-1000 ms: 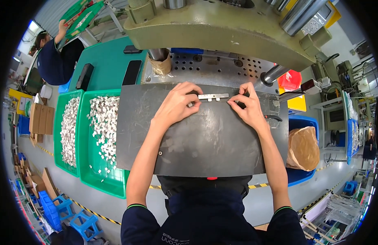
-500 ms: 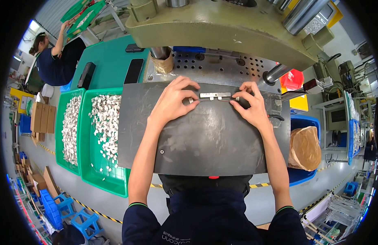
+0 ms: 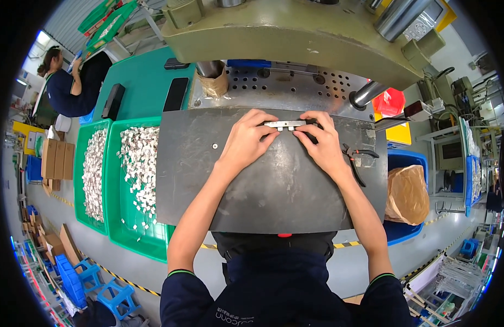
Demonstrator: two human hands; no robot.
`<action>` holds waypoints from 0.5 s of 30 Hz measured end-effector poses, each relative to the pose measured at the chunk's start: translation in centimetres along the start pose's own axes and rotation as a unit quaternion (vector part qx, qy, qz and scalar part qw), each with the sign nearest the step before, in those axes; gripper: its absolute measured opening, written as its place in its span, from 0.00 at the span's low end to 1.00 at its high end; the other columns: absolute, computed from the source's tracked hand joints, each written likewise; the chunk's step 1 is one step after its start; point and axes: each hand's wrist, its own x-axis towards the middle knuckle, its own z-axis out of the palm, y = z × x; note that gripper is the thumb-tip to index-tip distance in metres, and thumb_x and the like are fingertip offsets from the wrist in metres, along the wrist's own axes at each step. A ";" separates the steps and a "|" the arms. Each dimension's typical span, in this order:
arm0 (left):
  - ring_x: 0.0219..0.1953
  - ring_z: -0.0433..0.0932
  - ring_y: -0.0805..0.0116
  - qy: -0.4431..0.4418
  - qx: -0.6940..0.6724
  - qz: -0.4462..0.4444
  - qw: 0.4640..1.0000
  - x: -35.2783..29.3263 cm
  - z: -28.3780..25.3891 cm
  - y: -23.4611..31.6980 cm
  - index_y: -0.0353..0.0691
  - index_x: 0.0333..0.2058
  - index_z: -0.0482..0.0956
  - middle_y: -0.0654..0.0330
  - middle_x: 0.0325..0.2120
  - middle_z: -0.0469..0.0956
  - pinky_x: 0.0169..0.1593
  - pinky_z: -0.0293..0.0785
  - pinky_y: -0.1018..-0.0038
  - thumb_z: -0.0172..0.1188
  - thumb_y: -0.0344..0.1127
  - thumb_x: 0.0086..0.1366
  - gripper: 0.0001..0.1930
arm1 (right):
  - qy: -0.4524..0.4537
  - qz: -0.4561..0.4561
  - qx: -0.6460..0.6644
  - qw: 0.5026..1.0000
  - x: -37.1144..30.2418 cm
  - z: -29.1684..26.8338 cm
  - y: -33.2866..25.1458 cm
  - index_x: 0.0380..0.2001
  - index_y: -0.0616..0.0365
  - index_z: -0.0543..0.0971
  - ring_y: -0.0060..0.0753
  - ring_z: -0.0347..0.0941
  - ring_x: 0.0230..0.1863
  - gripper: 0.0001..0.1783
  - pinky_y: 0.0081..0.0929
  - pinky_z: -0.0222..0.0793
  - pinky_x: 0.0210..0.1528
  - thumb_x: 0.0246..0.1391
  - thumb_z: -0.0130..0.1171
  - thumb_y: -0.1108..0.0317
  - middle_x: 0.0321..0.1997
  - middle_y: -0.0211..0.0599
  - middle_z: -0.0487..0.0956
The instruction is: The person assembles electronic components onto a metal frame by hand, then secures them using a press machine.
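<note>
A short silvery metal bar [image 3: 285, 123] lies crosswise near the far edge of a dark grey plate [image 3: 273, 180]. Small white pieces [image 3: 290, 129] sit along its near side. My left hand [image 3: 251, 135] is closed at the bar's left end, thumb on the near side and fingers over the top. My right hand [image 3: 320, 140] grips the right end in the same way. Any small piece or wire between the fingertips is hidden. Pliers with dark and red handles [image 3: 356, 162] rest on the plate to the right of my right hand.
Beyond the plate stands a press with a heavy olive block [image 3: 295, 41] above a perforated metal bed [image 3: 246, 90]. Green trays [image 3: 114, 180] of small white parts are at left. A blue bin [image 3: 407, 234] with brown paper is at right. A person [image 3: 72, 87] sits far left.
Both hands have come inward, from apart beside the bar, each pinching a small white piece, to its two ends. The pliers now show from behind my right arm.
</note>
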 end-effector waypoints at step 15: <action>0.46 0.82 0.57 0.007 0.005 -0.001 1.000 -0.3 1.0 0.5 0.34 0.34 0.88 0.59 0.42 0.86 0.47 0.81 0.64 0.73 0.26 0.57 0.06 | -0.004 -0.036 -0.005 0.999 0.1 0.1 0.2 0.35 0.62 0.85 0.43 0.75 0.52 0.09 0.39 0.68 0.57 0.52 0.74 0.72 0.49 0.34 0.82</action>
